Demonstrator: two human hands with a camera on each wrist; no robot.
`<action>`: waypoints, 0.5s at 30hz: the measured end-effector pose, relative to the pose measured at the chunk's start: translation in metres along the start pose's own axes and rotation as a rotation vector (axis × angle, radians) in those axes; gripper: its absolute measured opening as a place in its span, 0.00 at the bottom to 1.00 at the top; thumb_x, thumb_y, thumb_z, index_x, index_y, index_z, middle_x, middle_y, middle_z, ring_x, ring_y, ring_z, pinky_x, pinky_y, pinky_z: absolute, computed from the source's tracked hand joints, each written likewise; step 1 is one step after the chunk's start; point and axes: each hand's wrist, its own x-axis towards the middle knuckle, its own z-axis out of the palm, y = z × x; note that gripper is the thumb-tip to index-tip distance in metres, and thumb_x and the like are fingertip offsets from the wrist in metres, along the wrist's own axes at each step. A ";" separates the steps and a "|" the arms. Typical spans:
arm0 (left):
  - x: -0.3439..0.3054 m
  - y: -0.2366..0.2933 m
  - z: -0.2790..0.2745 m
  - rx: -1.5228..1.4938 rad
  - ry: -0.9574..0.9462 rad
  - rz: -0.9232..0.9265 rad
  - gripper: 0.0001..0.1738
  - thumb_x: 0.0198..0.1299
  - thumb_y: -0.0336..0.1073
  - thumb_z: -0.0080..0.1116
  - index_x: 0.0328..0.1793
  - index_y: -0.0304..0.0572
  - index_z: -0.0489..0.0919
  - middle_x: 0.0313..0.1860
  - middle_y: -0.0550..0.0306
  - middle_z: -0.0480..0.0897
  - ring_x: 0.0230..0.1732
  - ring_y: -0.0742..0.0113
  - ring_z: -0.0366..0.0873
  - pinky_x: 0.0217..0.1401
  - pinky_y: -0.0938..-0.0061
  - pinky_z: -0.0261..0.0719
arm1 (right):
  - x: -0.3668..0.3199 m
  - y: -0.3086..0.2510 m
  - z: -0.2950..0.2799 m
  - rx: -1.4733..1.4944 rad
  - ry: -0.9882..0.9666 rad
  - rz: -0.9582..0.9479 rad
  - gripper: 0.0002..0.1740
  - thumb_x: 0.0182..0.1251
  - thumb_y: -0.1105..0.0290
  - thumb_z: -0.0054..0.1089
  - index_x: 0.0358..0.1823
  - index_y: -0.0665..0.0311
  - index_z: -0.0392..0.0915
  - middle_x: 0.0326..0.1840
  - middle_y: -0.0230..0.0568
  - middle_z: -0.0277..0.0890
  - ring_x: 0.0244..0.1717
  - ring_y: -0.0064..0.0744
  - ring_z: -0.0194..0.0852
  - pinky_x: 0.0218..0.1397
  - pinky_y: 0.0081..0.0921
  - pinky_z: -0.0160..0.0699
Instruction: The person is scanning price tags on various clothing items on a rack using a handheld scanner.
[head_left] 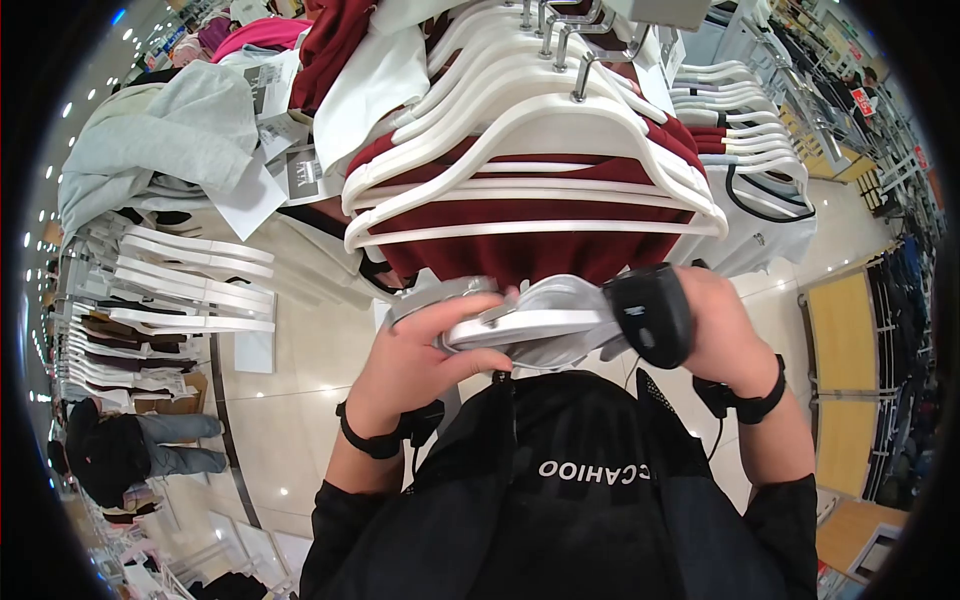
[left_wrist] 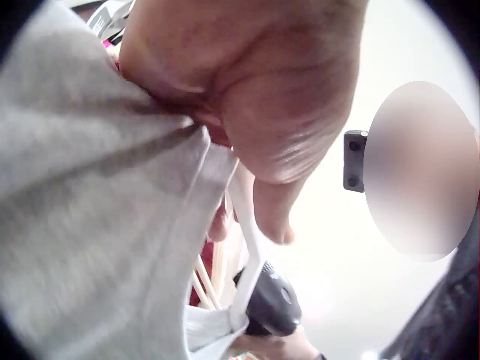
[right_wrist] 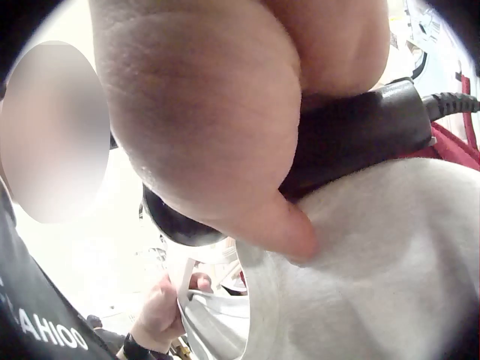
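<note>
My left hand (head_left: 405, 362) grips a light grey garment (left_wrist: 82, 202) at its shoulder, together with the white hanger (head_left: 540, 326) inside it. In the head view the thumb lies on the near side of the hanger and the fingers on the far side. The right hand (head_left: 722, 325) holds a black corded handheld scanner (head_left: 655, 318), its rounded head at the other end of the hanger. In the right wrist view, fingers wrap the scanner's handle (right_wrist: 356, 135), while the thumb's tip lies over the grey garment. Most of the garment hangs out of the head view's sight.
Just ahead, dark red garments (head_left: 560, 240) hang on a row of white hangers (head_left: 540, 110). Grey clothes (head_left: 165, 125) with white tags are heaped at the left. More racks stand on both sides. A person (head_left: 110, 450) is at the lower left.
</note>
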 end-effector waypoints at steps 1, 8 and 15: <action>0.003 -0.006 -0.003 0.077 0.034 0.101 0.31 0.43 0.36 0.83 0.56 0.42 0.84 0.44 0.56 0.88 0.43 0.62 0.85 0.47 0.72 0.82 | -0.002 0.000 -0.005 0.071 0.082 -0.005 0.24 0.47 0.71 0.75 0.49 0.61 0.81 0.39 0.45 0.83 0.40 0.52 0.82 0.45 0.39 0.79; -0.005 -0.009 -0.018 0.328 0.108 0.037 0.22 0.45 0.31 0.78 0.48 0.42 0.84 0.41 0.56 0.87 0.42 0.56 0.84 0.46 0.68 0.81 | -0.032 0.014 -0.028 0.200 0.273 0.121 0.20 0.49 0.78 0.69 0.47 0.65 0.82 0.38 0.42 0.84 0.37 0.40 0.82 0.45 0.30 0.79; 0.008 0.002 -0.011 0.338 0.216 0.171 0.16 0.47 0.32 0.76 0.44 0.41 0.85 0.40 0.56 0.86 0.43 0.54 0.81 0.48 0.67 0.78 | -0.056 0.028 -0.037 0.136 0.341 0.199 0.16 0.50 0.79 0.65 0.44 0.68 0.80 0.35 0.44 0.83 0.34 0.41 0.80 0.44 0.29 0.78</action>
